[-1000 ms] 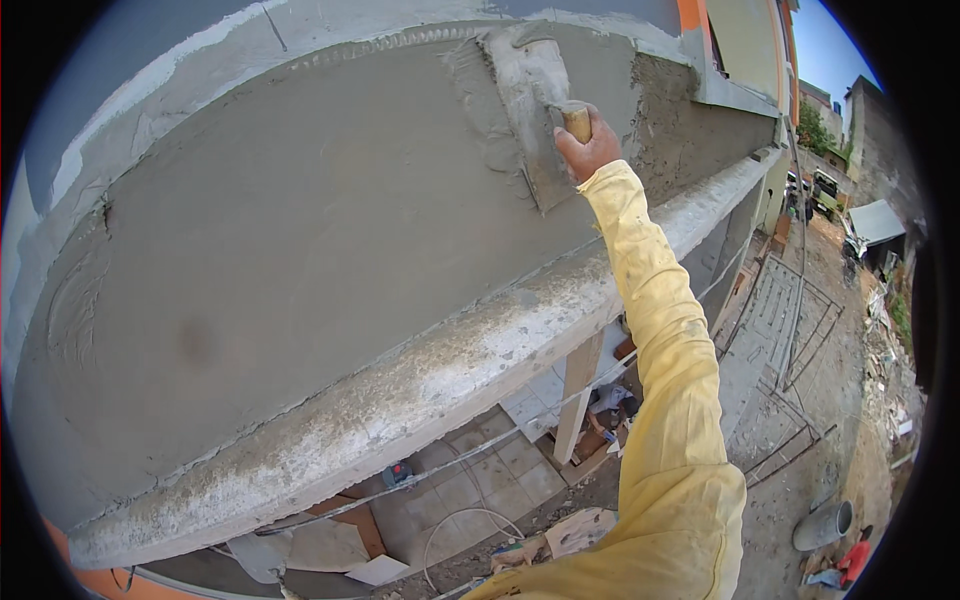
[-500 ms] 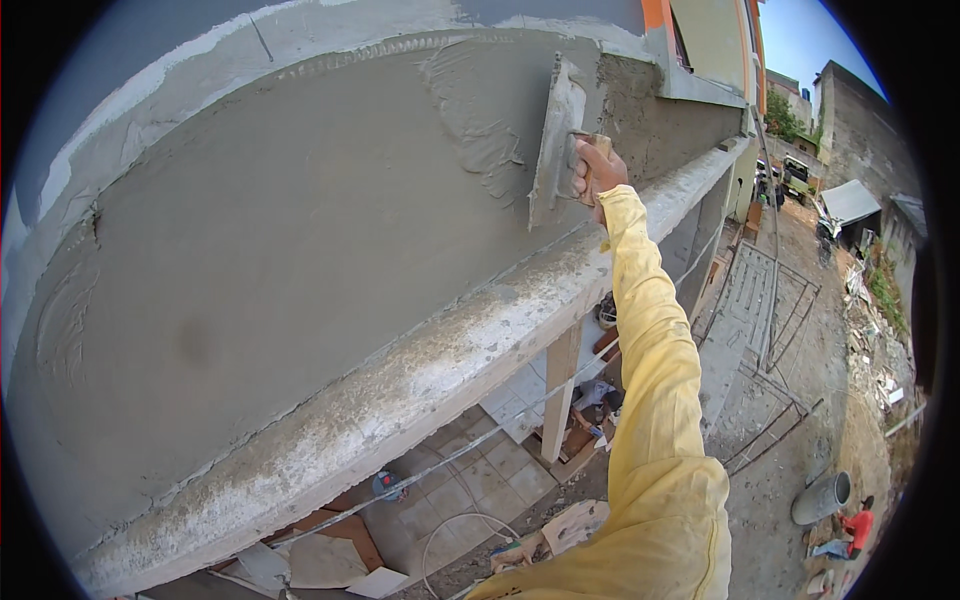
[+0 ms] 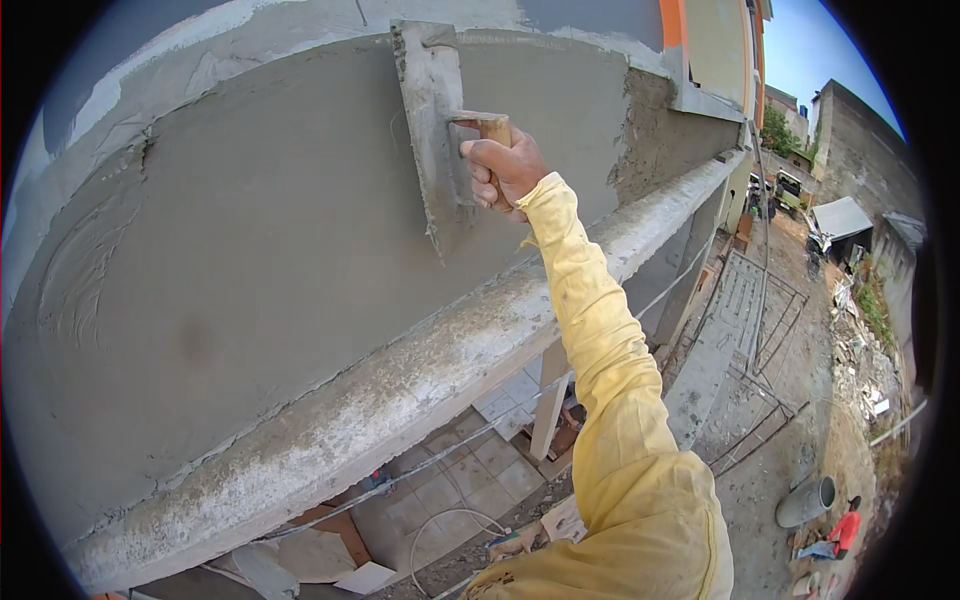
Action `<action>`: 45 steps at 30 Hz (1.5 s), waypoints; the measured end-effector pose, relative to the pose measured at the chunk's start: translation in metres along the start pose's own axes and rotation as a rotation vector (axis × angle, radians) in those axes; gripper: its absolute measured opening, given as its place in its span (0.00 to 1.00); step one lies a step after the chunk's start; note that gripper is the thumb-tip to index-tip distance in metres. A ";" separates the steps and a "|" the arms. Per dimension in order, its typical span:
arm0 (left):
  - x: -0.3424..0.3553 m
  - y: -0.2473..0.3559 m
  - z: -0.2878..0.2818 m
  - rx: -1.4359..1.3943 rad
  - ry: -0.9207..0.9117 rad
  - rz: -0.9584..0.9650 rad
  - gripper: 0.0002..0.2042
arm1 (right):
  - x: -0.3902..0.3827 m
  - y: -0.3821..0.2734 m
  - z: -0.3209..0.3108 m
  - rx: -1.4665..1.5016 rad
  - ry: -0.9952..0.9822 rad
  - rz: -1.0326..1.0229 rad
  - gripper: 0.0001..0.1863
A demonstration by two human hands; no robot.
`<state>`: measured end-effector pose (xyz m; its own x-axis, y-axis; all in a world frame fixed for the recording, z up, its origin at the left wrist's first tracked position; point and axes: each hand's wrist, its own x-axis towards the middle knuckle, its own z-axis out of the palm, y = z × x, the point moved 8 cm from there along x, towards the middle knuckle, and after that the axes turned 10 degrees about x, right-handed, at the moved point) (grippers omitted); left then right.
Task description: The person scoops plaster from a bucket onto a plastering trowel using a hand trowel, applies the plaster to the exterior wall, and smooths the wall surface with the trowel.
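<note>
My right hand, in a yellow sleeve, grips the wooden handle of a plastering trowel. The trowel's long grey blade stands almost upright and lies flat against the wet grey plaster wall. The plaster to the left of the blade looks smooth, with curved stroke marks at the far left. A rougher patch sits to the right of my hand. My left hand is out of sight.
A rough concrete ledge runs below the wall. Far below lie tiled ground, debris, metal frames and a grey pipe. A person in red crouches on the ground at lower right.
My right hand has carried the trowel leftward across the plaster, away from the rough patch at the right. The blade has turned from tilted to almost upright.
</note>
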<state>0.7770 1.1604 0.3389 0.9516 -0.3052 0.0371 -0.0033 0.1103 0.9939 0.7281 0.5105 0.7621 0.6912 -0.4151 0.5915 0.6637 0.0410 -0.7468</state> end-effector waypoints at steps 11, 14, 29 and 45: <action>0.008 0.070 0.066 -0.010 -0.198 0.126 0.27 | -0.102 0.032 0.090 0.501 -0.152 -0.049 0.18; -0.002 0.089 0.078 -0.005 -0.209 0.149 0.27 | -0.142 0.053 0.048 0.723 0.131 -0.107 0.22; -0.042 0.117 0.268 -0.019 -0.621 -0.167 0.24 | -0.321 0.113 -0.154 -0.359 0.482 -0.274 0.22; -0.059 0.095 0.340 -0.267 -0.945 -0.570 0.20 | -0.338 0.043 -0.032 -0.912 0.261 -0.478 0.12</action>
<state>0.6162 0.8672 0.4665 0.1798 -0.9546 -0.2374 0.5296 -0.1095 0.8411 0.5138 0.6236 0.5208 0.2603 -0.3947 0.8812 0.3098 -0.8302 -0.4634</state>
